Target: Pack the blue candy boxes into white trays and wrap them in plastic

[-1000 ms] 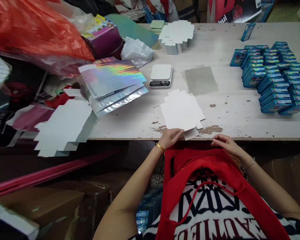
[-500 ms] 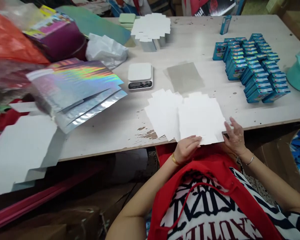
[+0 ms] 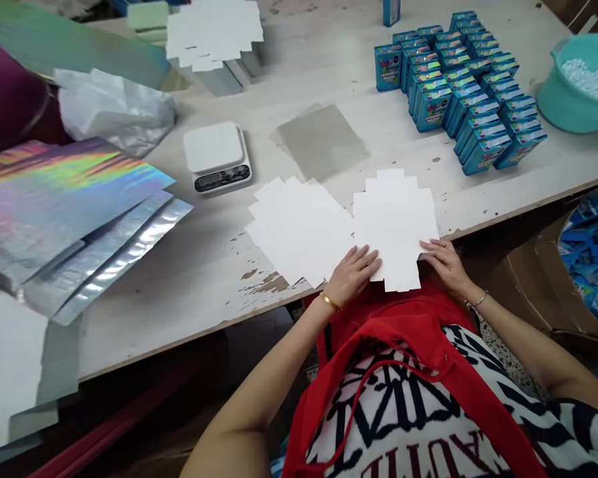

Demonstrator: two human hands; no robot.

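A white die-cut cardboard box blank (image 3: 393, 219) lies flat at the table's front edge, its lower flap jutting past the edge. My left hand (image 3: 351, 275) rests on its lower left corner with fingers stretched out flat. At the lower right side of that blank, my right hand (image 3: 443, 265) pinches the edge, where a small grey flap shows by the fingertips; the thumb is partly hidden. Directly left of it, more white blanks (image 3: 299, 229) lie fanned over one another, their right side close to my left fingers.
Behind the blanks lie grey translucent sheets (image 3: 323, 143) and a white digital scale (image 3: 216, 156). Blue candy boxes (image 3: 433, 109) stand in rows near a turquoise tub (image 3: 573, 86) of white pellets. Shiny holographic bags (image 3: 74, 219) and a stack of blanks (image 3: 214, 33) are farther left.
The view has swung right and nearer. The front blank now sits straighter, apart from the fanned ones. My left fingers have spread, and my right fingers have closed in on the blank's edge.
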